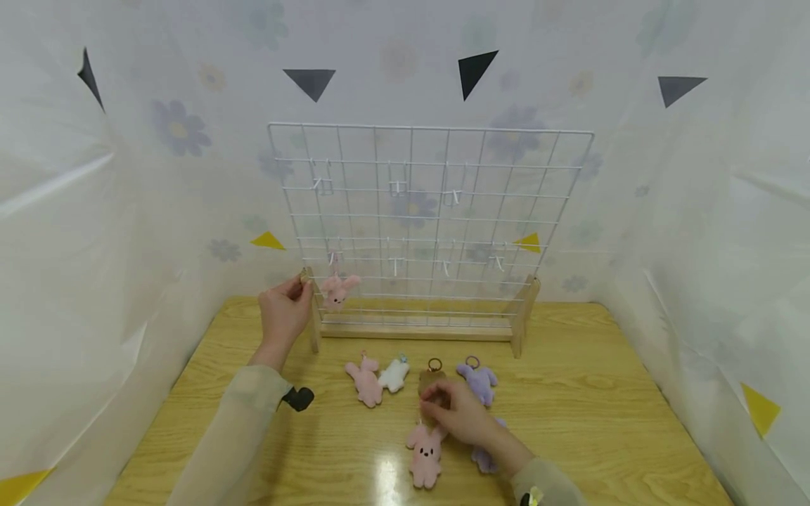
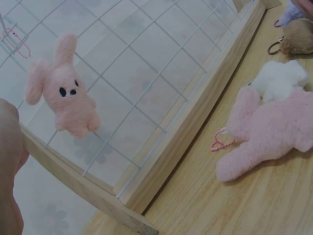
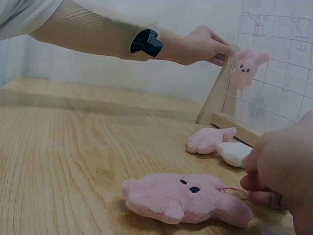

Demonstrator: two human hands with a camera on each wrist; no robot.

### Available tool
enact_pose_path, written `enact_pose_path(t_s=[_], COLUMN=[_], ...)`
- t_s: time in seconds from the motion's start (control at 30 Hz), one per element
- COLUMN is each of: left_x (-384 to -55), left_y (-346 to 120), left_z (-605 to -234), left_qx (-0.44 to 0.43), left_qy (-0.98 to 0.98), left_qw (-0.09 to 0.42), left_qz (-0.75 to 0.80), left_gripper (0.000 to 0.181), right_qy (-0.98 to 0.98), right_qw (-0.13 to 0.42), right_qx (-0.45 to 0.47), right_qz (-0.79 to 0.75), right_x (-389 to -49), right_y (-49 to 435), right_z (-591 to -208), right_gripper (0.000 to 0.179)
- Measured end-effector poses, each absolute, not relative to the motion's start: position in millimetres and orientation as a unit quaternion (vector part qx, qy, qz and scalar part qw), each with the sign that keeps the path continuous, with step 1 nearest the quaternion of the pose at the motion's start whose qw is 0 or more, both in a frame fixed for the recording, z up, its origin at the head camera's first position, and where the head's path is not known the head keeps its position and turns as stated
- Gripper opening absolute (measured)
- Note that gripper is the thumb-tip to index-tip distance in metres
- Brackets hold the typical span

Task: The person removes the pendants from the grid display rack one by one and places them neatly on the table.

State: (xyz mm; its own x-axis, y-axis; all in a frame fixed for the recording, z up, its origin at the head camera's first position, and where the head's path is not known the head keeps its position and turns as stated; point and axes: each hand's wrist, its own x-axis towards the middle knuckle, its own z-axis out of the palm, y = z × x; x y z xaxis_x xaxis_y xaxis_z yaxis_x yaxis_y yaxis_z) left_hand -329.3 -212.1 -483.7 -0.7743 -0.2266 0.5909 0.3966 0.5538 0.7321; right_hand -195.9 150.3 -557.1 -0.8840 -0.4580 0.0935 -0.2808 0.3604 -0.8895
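My left hand (image 1: 283, 316) grips the top of the left wooden upright (image 1: 313, 316) of a white wire grid rack (image 1: 411, 216). On the grid's lower left hook hangs a pink bunny plush keychain (image 1: 337, 293), beside that hand. Low over the table, my right hand (image 1: 467, 416) pinches the pink bead chain (image 3: 235, 189) of another pink bunny plush keychain (image 1: 426, 457), which lies face up on the table. A brown plush keychain (image 1: 430, 380) is partly hidden behind the right hand. Under the right forearm, a purple plush (image 1: 484, 460) shows only in part.
In front of the rack's wooden base (image 1: 418, 332) lie a pink plush (image 1: 365, 383), a white plush (image 1: 394, 376) and a purple plush (image 1: 479, 384). Several white hooks (image 1: 396, 264) stick out from the grid in two rows. Plastic sheets surround the wooden table (image 1: 601, 407).
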Motion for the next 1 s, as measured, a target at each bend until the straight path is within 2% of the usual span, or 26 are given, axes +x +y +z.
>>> enact_pose_path(t_s=[0.3, 0.5, 0.73, 1.0], left_x=[-329.5, -330.6, -331.4, -332.3], left_y=[-212.0, -212.4, -212.8, -212.6], left_z=[-484.9, -484.7, -487.1, -487.0], left_qx=[-0.047, -0.049, -0.048, -0.051], left_qy=[-0.820, -0.821, -0.820, -0.819], left_qw=[0.330, 0.334, 0.333, 0.337], left_qz=[-0.465, -0.461, -0.463, -0.461], left_gripper=[0.026, 0.027, 0.026, 0.026], right_qy=[0.822, 0.815, 0.815, 0.806], right_qw=[0.093, 0.062, 0.054, 0.003], right_qx=[-0.209, -0.230, -0.230, -0.266], right_qz=[-0.522, -0.528, -0.529, -0.528], right_x=[-198.3, -208.1, -220.8, -239.7], right_y=[148.9, 147.1, 144.5, 138.3], right_z=[-542.2, -533.6, -513.0, -486.9], right_gripper=[0.016, 0.012, 0.012, 0.008])
